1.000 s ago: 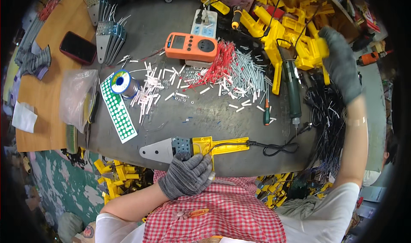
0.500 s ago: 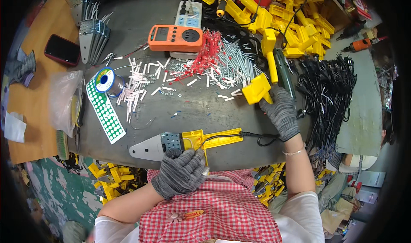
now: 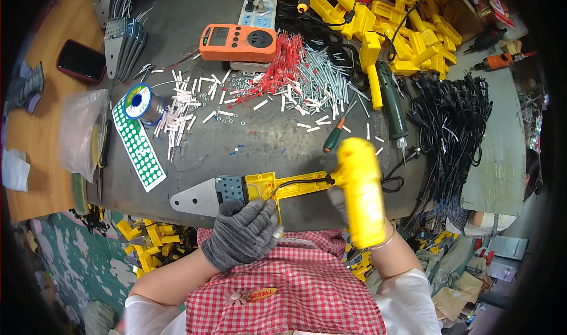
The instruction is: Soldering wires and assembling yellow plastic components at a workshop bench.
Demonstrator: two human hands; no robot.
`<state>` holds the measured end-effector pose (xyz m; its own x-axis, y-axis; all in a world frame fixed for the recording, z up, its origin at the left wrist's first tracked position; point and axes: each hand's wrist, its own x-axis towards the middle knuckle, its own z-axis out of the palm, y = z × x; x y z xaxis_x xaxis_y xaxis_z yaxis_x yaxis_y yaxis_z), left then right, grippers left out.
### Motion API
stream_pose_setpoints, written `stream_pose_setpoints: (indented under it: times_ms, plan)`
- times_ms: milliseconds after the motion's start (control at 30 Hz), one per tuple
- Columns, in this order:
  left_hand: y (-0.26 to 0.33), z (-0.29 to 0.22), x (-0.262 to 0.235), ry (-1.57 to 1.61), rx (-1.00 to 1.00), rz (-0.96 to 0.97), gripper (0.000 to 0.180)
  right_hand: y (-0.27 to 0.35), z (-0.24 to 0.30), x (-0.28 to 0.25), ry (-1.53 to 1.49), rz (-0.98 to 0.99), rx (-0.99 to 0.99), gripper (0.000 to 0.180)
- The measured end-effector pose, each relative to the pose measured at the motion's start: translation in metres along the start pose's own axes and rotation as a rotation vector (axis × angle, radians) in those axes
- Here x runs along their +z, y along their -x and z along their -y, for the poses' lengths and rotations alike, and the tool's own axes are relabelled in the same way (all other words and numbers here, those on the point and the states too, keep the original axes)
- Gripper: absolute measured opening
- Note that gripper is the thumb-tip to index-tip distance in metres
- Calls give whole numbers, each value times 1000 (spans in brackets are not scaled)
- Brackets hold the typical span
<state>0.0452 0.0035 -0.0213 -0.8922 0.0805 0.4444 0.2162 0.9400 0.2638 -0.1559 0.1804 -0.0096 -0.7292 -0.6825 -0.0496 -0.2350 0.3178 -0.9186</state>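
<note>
Now holding long yellow plastic shell (image 3: 362, 193) in grey-gloved right hand (image 3: 338, 204), swung in near corded yellow plastic housing (image 3: 255, 184), gripped on dark grey bench (image 3: 307, 156) with grey-gloved left hand (image 3: 242, 233). Brings both parts close together.

Well left of your orange meter (image 3: 238, 42) lies a dark phone (image 3: 81, 61). Nearer you than the meter, on its left, you have a wire spool (image 3: 151, 107) by a green-dotted sheet (image 3: 140, 153) and a plastic bag (image 3: 81, 134). A white power strip (image 3: 258, 17) lies just behind the meter.
</note>
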Motion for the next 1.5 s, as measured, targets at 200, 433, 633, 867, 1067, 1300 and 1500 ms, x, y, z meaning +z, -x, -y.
stream_pose_setpoints:
  times_ms: [200,433,633,867,1067,1300,1500]
  plan:
    - [19,9,-24,-105,68,191,24,-30,43,22,538,396,-480,46]
    - [-33,40,-42,323,-362,-150,44,-36,40,22,542,490,-429,49]
    - [-29,56,-37,432,-519,201,55,-59,65,19,653,717,86,34]
    - [-23,60,-35,411,-416,229,58,-38,43,23,1047,542,-477,36]
    - [-74,16,-47,9,-227,26,66,-45,48,26,978,661,-240,40]
    - [-84,8,-12,27,-294,326,79,-81,78,12,884,679,127,26]
    - [-82,7,-11,7,-257,444,57,-133,42,26,1029,73,-311,20]
